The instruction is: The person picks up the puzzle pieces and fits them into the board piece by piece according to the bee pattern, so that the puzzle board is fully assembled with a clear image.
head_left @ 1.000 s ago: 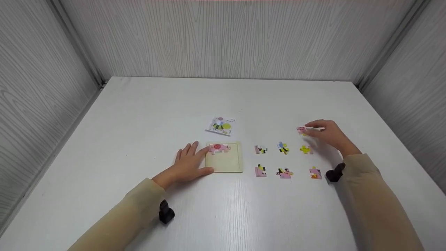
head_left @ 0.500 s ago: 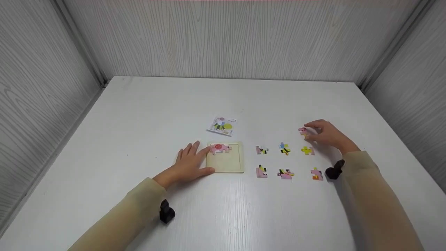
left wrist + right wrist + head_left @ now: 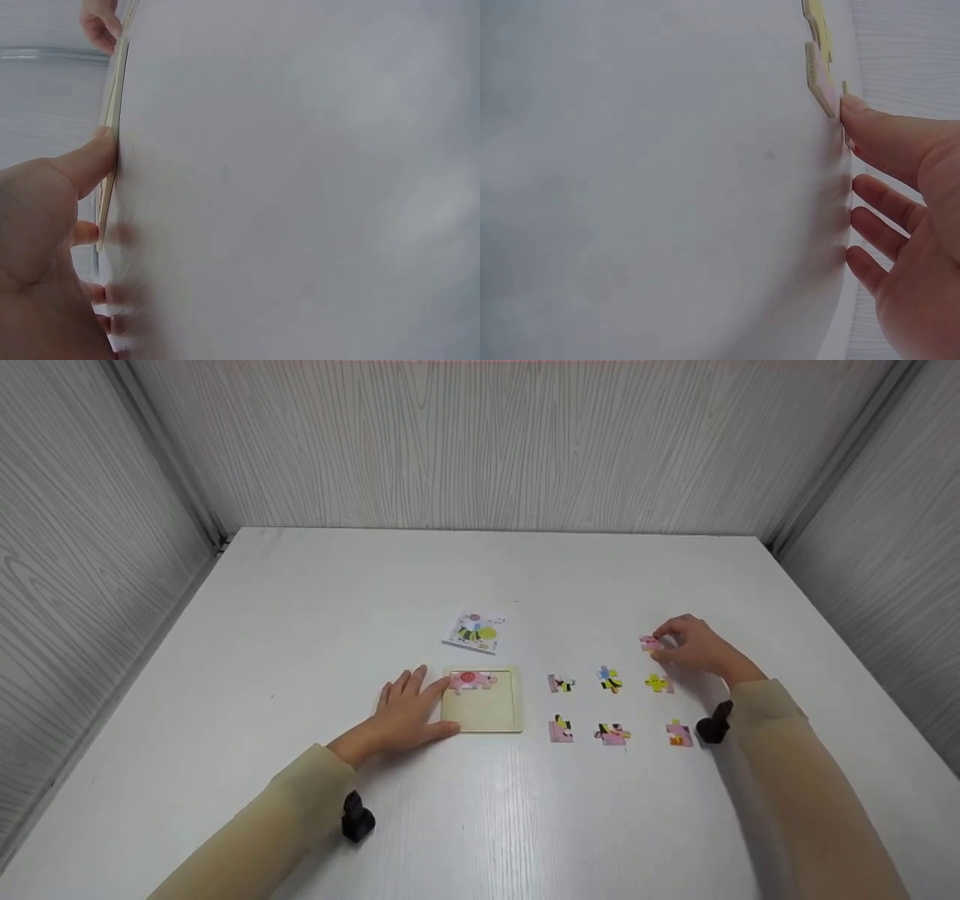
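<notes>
My left hand lies with fingers spread on the table, thumb and index finger touching the left edge of a shallow square wooden puzzle tray. In the left wrist view the thumb presses against the tray's side. At the tray's top left sits a pink puzzle piece with a red round print. Far to the right, my right hand pinches a pink jigsaw piece between thumb and index finger, low over the table. In the right wrist view its other fingers rest near the surface.
Several loose jigsaw pieces lie in two rows right of the tray, among them a yellow piece, a blue and yellow piece and a pink and orange piece. Behind the tray lies a picture card. Panels wall the table.
The right thumb and index finger have closed in on the pink jigsaw piece at the upper right. The left hand stays at the tray.
</notes>
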Available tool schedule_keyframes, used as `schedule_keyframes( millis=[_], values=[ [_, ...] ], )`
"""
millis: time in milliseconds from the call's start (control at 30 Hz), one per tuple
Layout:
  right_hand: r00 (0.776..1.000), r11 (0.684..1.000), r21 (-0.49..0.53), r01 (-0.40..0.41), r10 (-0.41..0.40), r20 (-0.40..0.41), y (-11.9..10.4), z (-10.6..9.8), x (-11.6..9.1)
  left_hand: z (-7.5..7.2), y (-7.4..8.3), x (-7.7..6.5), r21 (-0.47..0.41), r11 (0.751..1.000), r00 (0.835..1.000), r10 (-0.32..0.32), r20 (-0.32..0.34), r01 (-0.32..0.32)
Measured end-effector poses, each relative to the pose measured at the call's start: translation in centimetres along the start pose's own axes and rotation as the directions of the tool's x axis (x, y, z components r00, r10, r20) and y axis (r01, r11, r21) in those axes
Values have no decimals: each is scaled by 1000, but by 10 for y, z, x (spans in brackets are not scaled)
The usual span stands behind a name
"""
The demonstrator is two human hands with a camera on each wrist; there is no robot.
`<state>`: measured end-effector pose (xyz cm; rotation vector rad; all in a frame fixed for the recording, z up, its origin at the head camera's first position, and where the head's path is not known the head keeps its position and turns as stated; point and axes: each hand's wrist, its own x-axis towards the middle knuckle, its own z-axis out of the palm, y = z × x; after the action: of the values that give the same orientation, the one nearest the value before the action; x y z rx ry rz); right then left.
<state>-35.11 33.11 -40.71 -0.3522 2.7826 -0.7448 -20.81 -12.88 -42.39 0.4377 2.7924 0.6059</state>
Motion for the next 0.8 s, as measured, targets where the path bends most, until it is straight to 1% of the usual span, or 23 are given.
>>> schedule_keyframes(
  millis=[233, 367, 633, 800],
  values=[
    [1000, 1000, 30, -9, 9, -10, 0, 0, -5, 1, -1, 0, 7, 1000, 1000, 5, 0, -5],
    [1000, 999, 36, 16, -15, -25, -2, 0, -8, 0, -3, 0, -5, 1000, 1000, 1, 4, -1],
    [998, 997, 72, 31, -27, -56, -10, 1, -13, 0, -5, 1, -9, 1000, 1000, -17, 13, 17],
    [994, 992, 99, 76, -67, -84, -17, 4, -16, 1, -6, 0, -15, 1000, 1000, -5, 8, 5]
  ],
)
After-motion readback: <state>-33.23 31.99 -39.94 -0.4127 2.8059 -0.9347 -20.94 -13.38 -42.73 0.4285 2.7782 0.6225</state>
